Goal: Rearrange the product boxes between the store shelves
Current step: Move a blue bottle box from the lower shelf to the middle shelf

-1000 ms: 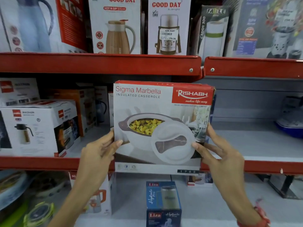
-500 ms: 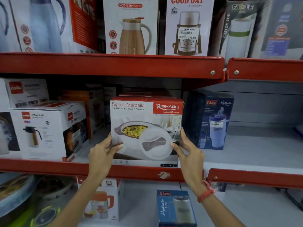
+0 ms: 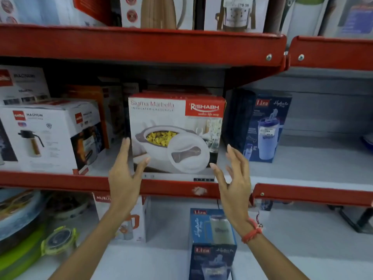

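The white and red casserole box stands upright on the middle shelf, close to the shelf's front edge. My left hand is at the box's lower left corner, fingers spread, with a fingertip still against the box's left side. My right hand hovers just off the box's lower right corner, fingers apart and holding nothing. A red thread band circles the right wrist.
A white Magnum flask box sits left of the casserole box, a blue Liza bottle box right of it. Another Liza box and a jug box stand on the lower shelf. Flask boxes line the top shelf.
The casserole box went from held in front of the shelf to standing on the middle shelf. Both hands have let go and opened, drawing back slightly.
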A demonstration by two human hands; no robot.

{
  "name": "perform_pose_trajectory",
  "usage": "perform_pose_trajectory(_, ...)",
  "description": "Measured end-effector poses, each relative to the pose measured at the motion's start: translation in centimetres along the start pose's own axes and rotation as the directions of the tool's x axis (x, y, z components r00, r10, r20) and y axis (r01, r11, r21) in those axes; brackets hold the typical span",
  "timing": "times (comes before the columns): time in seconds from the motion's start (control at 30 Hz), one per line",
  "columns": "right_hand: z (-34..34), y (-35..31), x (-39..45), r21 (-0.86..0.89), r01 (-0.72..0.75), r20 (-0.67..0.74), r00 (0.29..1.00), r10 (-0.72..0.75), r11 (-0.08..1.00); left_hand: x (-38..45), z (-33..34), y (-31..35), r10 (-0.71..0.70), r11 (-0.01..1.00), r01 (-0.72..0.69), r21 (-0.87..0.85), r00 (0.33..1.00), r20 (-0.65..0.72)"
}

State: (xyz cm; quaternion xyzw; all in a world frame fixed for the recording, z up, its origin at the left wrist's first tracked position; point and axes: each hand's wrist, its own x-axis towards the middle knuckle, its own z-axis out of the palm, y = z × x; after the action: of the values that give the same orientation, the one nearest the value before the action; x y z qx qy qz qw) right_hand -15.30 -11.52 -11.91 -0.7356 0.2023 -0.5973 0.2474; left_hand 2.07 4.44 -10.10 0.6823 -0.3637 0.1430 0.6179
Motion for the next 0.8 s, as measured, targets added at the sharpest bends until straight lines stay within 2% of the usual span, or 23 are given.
perform_pose_trajectory(0.07,-1.0,0.3,-2.1,0.013,0.048,0.008,0.999,-0.048,0.999,-2.2,0.6,0.9,0.141,0.989,-0.143,-0.022,0.986,-0.085)
perform_pose_trajectory(0.13,-2.1,0.7,-4.6,-0.017,0.075,0.036,0.997,-0.075,0.997,-5.0,1.4,0.8,0.247,0.968,-0.249,-0.027,0.967,-0.055)
perform_pose_trajectory(0.17,-2.7,1.2,-6.1,-0.035,0.080,0.059,0.995,-0.078,0.996,-6.6,1.9,0.3,0.254,0.965,-0.254,-0.058,0.967,-0.010)
perform_pose_trajectory(0.23,-3.8,2.9,-9.4,-0.046,0.044,0.135,0.990,-0.037,0.998,-10.4,3.1,-1.5,0.167,0.978,-0.149,-0.148,0.979,0.119)
perform_pose_trajectory(0.33,-5.1,6.4,-14.5,-0.024,-0.142,0.309,0.940,0.142,0.990,-16.3,4.9,-3.9,-0.099,0.972,0.164,-0.169,0.935,0.340)
perform_pose_trajectory(0.4,-5.5,9.2,-17.4,-0.027,-0.307,0.397,0.870,0.292,0.951,-19.1,6.5,-5.2,-0.261,0.935,0.342,-0.095,0.844,0.468)
perform_pose_trajectory(0.47,-5.3,11.0,-19.0,-0.051,-0.479,0.480,0.758,0.442,0.876,-20.7,8.0,-6.2,-0.375,0.871,0.491,-0.021,0.691,0.618)
perform_pose_trajectory(0.5,-5.0,11.6,-19.4,-0.062,-0.554,0.518,0.694,0.501,0.831,-21.0,8.7,-6.7,-0.400,0.853,0.522,0.020,0.627,0.669)
perform_pose_trajectory(0.53,-4.8,11.8,-19.6,-0.078,-0.602,0.542,0.643,0.540,0.795,-21.3,9.1,-7.1,-0.414,0.851,0.521,0.062,0.595,0.689)
perform_pose_trajectory(0.57,-4.7,11.8,-19.7,-0.095,-0.629,0.551,0.612,0.567,0.772,-21.3,9.5,-7.5,-0.425,0.857,0.506,0.094,0.592,0.685)
perform_pose_trajectory(0.67,-5.0,11.5,-19.3,-0.134,-0.626,0.538,0.606,0.587,0.768,-20.8,9.4,-7.0,-0.443,0.864,0.487,0.127,0.617,0.650)
perform_pose_trajectory(0.8,-6.8,9.5,-17.8,-0.113,-0.647,0.554,0.589,0.589,0.754,-20.1,7.4,-4.8,-0.431,0.851,0.523,0.059,0.629,0.647)
